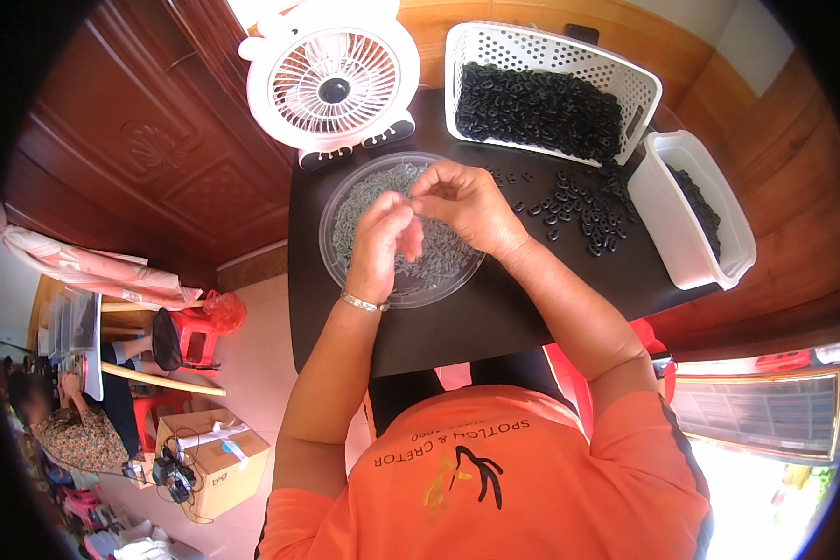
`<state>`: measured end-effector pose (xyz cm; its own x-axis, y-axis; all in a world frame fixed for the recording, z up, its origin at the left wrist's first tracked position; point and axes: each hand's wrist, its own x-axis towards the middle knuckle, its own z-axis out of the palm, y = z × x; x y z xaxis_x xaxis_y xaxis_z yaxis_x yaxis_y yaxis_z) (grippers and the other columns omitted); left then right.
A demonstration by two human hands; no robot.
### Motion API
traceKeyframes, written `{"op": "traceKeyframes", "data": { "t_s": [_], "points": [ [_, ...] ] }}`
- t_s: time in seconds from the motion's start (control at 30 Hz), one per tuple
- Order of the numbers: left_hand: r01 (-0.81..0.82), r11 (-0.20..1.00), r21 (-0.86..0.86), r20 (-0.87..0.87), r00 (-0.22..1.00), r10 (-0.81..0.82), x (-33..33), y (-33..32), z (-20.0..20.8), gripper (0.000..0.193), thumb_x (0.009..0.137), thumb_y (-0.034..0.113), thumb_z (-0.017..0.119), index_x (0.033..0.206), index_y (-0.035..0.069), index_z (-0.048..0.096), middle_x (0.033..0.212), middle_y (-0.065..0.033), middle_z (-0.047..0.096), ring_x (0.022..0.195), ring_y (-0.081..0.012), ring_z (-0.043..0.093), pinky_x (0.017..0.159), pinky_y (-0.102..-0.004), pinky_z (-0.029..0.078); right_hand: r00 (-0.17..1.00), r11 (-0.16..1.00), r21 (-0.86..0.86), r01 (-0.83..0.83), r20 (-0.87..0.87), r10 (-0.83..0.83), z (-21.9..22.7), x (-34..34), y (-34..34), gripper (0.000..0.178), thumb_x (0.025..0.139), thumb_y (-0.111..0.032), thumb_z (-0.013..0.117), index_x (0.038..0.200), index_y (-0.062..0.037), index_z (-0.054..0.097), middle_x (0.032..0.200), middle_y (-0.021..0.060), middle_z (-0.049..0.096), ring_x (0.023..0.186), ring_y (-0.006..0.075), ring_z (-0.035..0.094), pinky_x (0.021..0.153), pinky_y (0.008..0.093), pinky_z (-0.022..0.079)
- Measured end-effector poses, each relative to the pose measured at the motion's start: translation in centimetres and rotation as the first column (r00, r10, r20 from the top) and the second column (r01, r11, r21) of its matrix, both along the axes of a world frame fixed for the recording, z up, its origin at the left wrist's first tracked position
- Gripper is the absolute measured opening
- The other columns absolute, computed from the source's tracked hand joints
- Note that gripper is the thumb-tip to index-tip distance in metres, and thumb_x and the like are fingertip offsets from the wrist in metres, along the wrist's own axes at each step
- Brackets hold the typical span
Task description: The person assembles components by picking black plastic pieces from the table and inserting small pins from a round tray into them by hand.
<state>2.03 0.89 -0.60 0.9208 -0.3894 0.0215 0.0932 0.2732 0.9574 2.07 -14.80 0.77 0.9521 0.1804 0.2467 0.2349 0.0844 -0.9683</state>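
My left hand (pixel 380 241) and my right hand (pixel 465 201) meet above a round clear plastic tray (pixel 327 250). Fingertips of both are pinched together; whatever they hold is too small to make out. Many small translucent grey pieces (pixel 443 259) fill the tray below. Right of my right hand, small black ring-like pieces (pixel 579 210) lie loose on the dark table (pixel 457 331).
A white fan (pixel 334 91) stands at the back left. A white perforated basket (pixel 541 47) of black pieces is at the back, with a white bin (pixel 681 224) to its right. At far left, another person (pixel 84 429) sits near a cardboard box (pixel 219 462).
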Motion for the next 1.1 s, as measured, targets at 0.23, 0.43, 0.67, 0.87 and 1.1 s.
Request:
{"op": "traceKeyframes", "data": {
  "t_s": [0.23,0.43,0.67,0.87,1.1],
  "points": [
    [-0.031,0.998,-0.063,0.011,0.999,0.031,0.2,0.0,-0.3,0.012,0.086,0.017,0.048,0.081,0.006,0.049,0.062,-0.0035,0.052,0.050,-0.0108,0.047,0.045,-0.0220,0.037,1.000,0.999,-0.035,0.017,0.027,-0.016,0.8,-0.7,0.3,0.006,0.083,0.000,0.061,0.088,-0.0010,0.061,0.081,0.0008,0.063,0.078,0.0049,0.057,0.071,0.0209,0.047],
    [-0.073,0.997,0.016,0.019,0.997,0.072,0.2,0.3,-0.5,0.012,0.086,0.018,0.046,0.085,0.006,0.047,0.062,-0.0039,0.050,0.049,-0.0122,0.047,0.046,-0.0228,0.036,0.991,0.966,-0.247,0.074,0.123,-0.044,1.7,-1.0,0.0,0.008,0.079,-0.003,0.064,0.087,-0.0015,0.063,0.081,0.0024,0.063,0.077,0.0083,0.059,0.071,0.0233,0.048],
    [-0.250,0.966,-0.062,-0.016,0.968,0.249,0.8,0.9,0.2,0.009,0.081,0.012,0.045,0.082,0.004,0.049,0.059,-0.0038,0.050,0.045,-0.0128,0.047,0.041,-0.0227,0.035,0.904,0.375,-0.856,0.355,0.417,0.097,-0.2,-0.1,-2.7,0.017,0.072,-0.017,0.064,0.086,-0.0068,0.065,0.085,0.0084,0.060,0.084,0.0293,0.055,0.076,0.0389,0.046],
    [-0.242,0.969,-0.054,-0.023,0.970,0.241,0.9,1.1,0.1,0.008,0.077,0.010,0.044,0.081,0.004,0.048,0.057,-0.0038,0.049,0.044,-0.0132,0.047,0.040,-0.0234,0.035,0.892,0.257,-0.878,0.404,0.440,0.102,-1.9,1.1,-1.7,0.014,0.074,-0.017,0.059,0.082,-0.0061,0.065,0.083,0.0093,0.060,0.084,0.0287,0.057,0.075,0.0387,0.047],
    [-0.172,0.985,-0.016,-0.008,0.985,0.172,0.8,1.1,0.0,0.008,0.076,0.014,0.046,0.077,0.006,0.045,0.057,-0.0045,0.046,0.045,-0.0151,0.046,0.042,-0.0249,0.035,0.982,0.847,-0.502,0.174,0.158,-0.107,-0.9,0.9,-1.7,0.015,0.077,-0.011,0.062,0.086,-0.0011,0.067,0.086,0.0132,0.065,0.075,0.0280,0.062,0.071,0.0338,0.049]
  ]
}}
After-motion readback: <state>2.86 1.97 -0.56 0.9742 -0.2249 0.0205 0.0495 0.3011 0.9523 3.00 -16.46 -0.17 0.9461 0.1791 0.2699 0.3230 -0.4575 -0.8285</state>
